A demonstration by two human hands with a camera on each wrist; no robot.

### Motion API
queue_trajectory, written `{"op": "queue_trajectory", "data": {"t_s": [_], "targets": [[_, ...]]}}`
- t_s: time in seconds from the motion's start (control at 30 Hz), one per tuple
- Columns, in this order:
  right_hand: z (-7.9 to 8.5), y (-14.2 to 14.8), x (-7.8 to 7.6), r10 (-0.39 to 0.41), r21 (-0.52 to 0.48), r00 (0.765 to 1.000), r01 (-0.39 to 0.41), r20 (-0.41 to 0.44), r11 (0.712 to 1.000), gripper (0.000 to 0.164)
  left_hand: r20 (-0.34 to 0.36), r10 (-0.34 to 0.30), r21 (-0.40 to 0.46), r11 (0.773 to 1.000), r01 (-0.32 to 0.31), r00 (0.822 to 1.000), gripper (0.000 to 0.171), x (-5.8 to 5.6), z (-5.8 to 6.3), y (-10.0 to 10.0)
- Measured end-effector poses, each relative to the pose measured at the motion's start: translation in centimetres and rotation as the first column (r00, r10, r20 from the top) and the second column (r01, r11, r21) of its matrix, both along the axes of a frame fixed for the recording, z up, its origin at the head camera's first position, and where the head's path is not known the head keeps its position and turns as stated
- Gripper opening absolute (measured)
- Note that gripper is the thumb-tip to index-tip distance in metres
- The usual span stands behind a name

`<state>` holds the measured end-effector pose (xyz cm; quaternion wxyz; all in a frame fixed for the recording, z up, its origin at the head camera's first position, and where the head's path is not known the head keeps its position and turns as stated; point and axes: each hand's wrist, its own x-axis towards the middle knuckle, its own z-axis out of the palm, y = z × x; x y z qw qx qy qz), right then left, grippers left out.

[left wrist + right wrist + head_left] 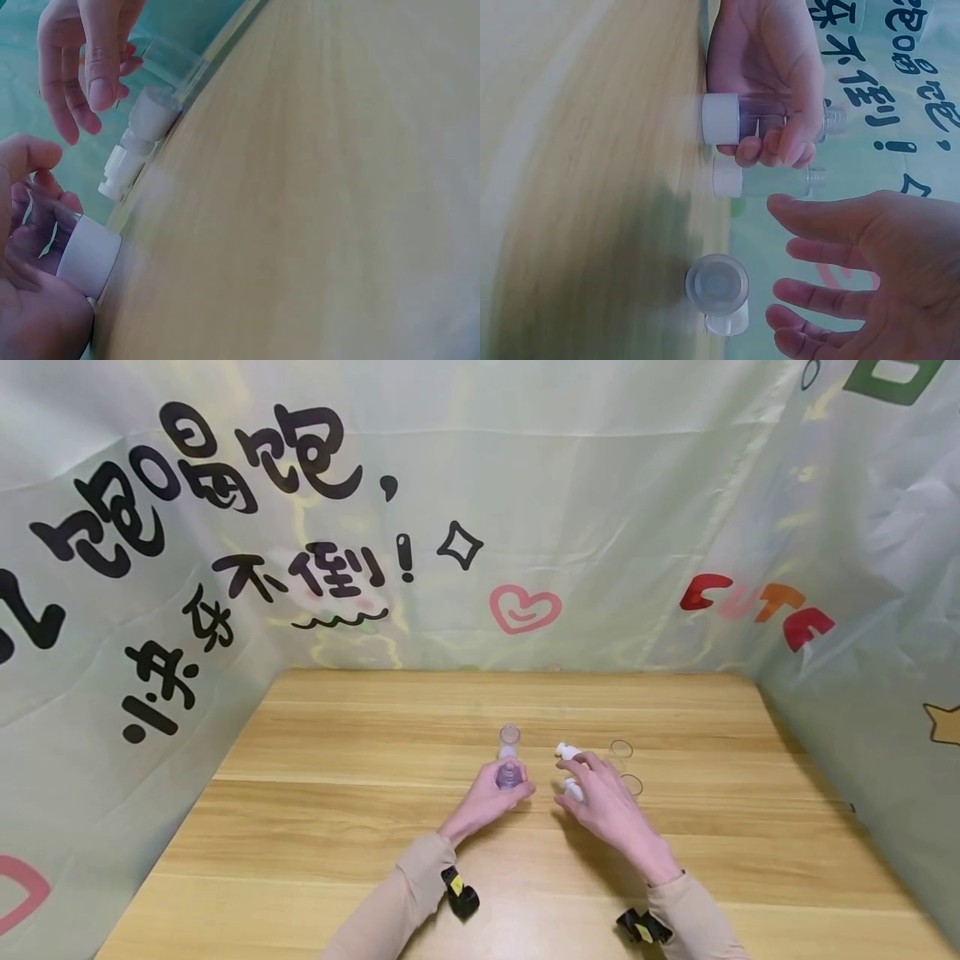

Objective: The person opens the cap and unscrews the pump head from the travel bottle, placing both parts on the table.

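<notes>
My left hand (pixel 491 795) grips a small clear, purplish bottle (pixel 769 116) with a white base, standing on the table with its threaded neck uncovered. Just behind it stands a second clear bottle (pixel 509 737), also with a white base and bare neck. My right hand (pixel 600 797) hovers with spread fingers and nothing between them, above two white flip-top caps. One white cap (pixel 567 751) lies by the fingertips, the other white cap (pixel 573 789) lower, under the hand. In the right wrist view a cap (pixel 717 285) lies on its side with its round opening showing.
Two round clear rims, a far one (pixel 621 748) and a nearer one (pixel 632 785), show right of the right hand; the left wrist view has a clear cylinder (pixel 174 61) there. A printed cloth (pixel 600 527) hangs around the wooden table (pixel 337 827).
</notes>
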<state>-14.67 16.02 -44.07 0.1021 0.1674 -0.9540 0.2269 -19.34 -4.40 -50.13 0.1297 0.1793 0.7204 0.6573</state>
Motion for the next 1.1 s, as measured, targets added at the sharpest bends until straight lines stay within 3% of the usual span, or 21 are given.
{"op": "queue_trajectory", "data": {"t_s": [0.7,0.97,1.1], "targets": [[0.0,0.1,0.0,0.001,-0.013,1.0,-0.001,0.009,1.0,0.051,-0.032,-0.004,0.028,1.0,0.005,0.999,0.047,0.2,0.9,-1.3],[0.3,0.3,0.0,-0.009,-0.032,1.0,0.01,0.005,0.999,0.049,-0.044,-0.027,0.105,0.994,0.032,0.999,0.062,0.5,2.0,-3.2],[0.5,0.7,0.0,-0.024,-0.065,1.0,0.024,-0.008,0.998,0.043,-0.064,-0.011,0.131,0.991,0.019,0.998,0.06,0.6,2.6,-4.6]]}}
